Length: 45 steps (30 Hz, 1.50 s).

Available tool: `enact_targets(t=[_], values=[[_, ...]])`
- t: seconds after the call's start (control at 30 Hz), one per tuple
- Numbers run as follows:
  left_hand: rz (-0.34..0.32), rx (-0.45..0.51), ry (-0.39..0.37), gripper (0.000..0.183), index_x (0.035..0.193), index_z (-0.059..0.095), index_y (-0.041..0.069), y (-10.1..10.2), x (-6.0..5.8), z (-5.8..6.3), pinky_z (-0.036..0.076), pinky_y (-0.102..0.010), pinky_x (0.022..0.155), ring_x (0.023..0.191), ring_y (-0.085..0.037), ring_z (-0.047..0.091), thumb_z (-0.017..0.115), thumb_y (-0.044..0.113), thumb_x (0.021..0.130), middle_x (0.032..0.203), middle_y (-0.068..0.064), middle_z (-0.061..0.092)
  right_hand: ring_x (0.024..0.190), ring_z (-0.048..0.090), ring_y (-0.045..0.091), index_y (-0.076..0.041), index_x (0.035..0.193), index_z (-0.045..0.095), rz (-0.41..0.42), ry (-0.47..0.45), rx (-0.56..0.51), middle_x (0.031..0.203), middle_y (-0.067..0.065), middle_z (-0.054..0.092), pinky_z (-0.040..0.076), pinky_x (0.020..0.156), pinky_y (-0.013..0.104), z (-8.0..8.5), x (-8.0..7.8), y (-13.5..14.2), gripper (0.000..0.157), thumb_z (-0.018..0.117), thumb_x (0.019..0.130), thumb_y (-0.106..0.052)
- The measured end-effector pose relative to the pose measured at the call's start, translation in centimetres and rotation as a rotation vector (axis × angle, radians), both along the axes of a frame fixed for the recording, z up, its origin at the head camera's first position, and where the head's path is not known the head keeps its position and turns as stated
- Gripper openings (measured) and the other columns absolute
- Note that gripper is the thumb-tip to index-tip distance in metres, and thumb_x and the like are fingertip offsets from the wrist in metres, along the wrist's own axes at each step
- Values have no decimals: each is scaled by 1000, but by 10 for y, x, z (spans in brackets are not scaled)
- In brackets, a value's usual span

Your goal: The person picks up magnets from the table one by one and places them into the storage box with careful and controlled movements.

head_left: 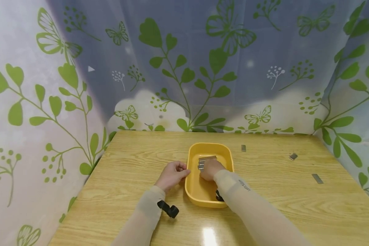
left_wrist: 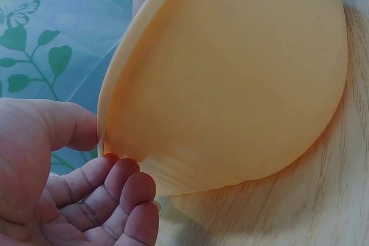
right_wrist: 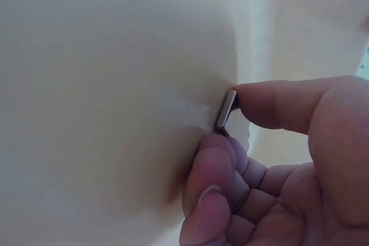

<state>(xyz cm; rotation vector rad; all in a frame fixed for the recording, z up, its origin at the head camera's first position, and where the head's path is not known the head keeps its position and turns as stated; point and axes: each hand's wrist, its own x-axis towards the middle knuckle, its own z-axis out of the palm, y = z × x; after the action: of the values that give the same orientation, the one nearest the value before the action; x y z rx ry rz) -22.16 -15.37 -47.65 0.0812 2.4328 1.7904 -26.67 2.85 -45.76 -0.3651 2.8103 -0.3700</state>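
A yellow plastic tray (head_left: 204, 203) stands on the table. My left hand (head_left: 172, 176) pinches its left rim, the thumb on the lip and the curled fingers against the outer wall (left_wrist: 230, 96). Inside the tray, my right hand (head_left: 211, 169) is low over the floor. In the right wrist view it pinches a small flat metal plate (right_wrist: 227, 109) on edge between thumb and fingertips. Several similar silvery plates (head_left: 207, 158) lie side by side at the fingers in the head view, partly hidden by the hand.
On the wooden table (head_left: 126, 153), right of the tray, lie three loose metal plates: one near the tray's far corner (head_left: 243, 148), another farther right (head_left: 293, 156), and one nearer the right edge (head_left: 317, 178). A leaf-patterned curtain (head_left: 178, 85) hangs behind the table.
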Motion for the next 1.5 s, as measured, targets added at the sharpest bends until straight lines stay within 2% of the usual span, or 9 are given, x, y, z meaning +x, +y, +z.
enact_targets(t=[0.23, 0.37, 0.47, 0.63, 0.8, 1.0, 1.17, 1.5], values=[[0, 13, -4, 17, 99, 61, 2, 0, -1, -1, 51, -32, 67, 74, -17, 56, 69, 13, 88, 86, -9, 58, 78, 54, 24, 3, 114, 60, -46, -29, -7, 102, 13, 57, 45, 69, 32, 0, -1, -1, 38, 61, 85, -23], [1, 21, -4, 17, 98, 61, 2, 0, -1, 0, 51, -33, 67, 73, -17, 55, 69, 13, 88, 85, -8, 58, 88, 54, 26, 5, 123, 56, -47, -18, 7, 121, 19, 55, 46, 78, 35, -2, -3, -1, 46, 58, 88, -26], [0, 24, -4, 17, 98, 61, 1, 0, 0, 0, 51, -34, 67, 73, -16, 55, 69, 12, 88, 85, -8, 57, 94, 53, 28, 6, 125, 55, -36, -8, 15, 129, 22, 52, 45, 85, 38, -3, -4, -1, 48, 57, 90, -27], [-1, 22, -4, 17, 98, 61, 2, 0, 0, 0, 51, -33, 67, 73, -16, 55, 69, 13, 88, 84, -8, 57, 96, 54, 27, 4, 116, 62, -14, 7, 23, 124, 20, 57, 45, 87, 38, -5, -5, -2, 42, 56, 93, -30], [0, 23, -5, 17, 98, 61, 2, 0, 0, 1, 50, -31, 65, 72, -16, 55, 69, 13, 89, 84, -8, 57, 96, 55, 25, 3, 111, 66, 2, 18, 32, 124, 19, 58, 45, 87, 38, -7, -6, -2, 41, 54, 97, -33], [-1, 21, -7, 17, 98, 61, 2, -1, 0, 1, 49, -29, 64, 73, -16, 55, 69, 13, 89, 84, -8, 57, 103, 56, 26, 4, 116, 64, 6, 17, 48, 127, 20, 57, 44, 91, 39, -6, -5, -3, 45, 51, 99, -35], [-1, 20, -10, 17, 99, 61, 2, -1, 1, 2, 50, -31, 66, 73, -17, 55, 68, 13, 89, 85, -8, 57, 108, 56, 26, 3, 120, 62, 5, 11, 44, 129, 19, 57, 44, 92, 39, -4, -4, -3, 46, 50, 99, -36], [-3, 18, -11, 17, 98, 61, 2, 0, 2, 3, 48, -28, 64, 73, -17, 54, 69, 13, 89, 85, -8, 57, 96, 56, 24, 0, 119, 62, -7, 11, 33, 125, 17, 59, 46, 85, 38, -5, -4, -2, 43, 52, 98, -36]])
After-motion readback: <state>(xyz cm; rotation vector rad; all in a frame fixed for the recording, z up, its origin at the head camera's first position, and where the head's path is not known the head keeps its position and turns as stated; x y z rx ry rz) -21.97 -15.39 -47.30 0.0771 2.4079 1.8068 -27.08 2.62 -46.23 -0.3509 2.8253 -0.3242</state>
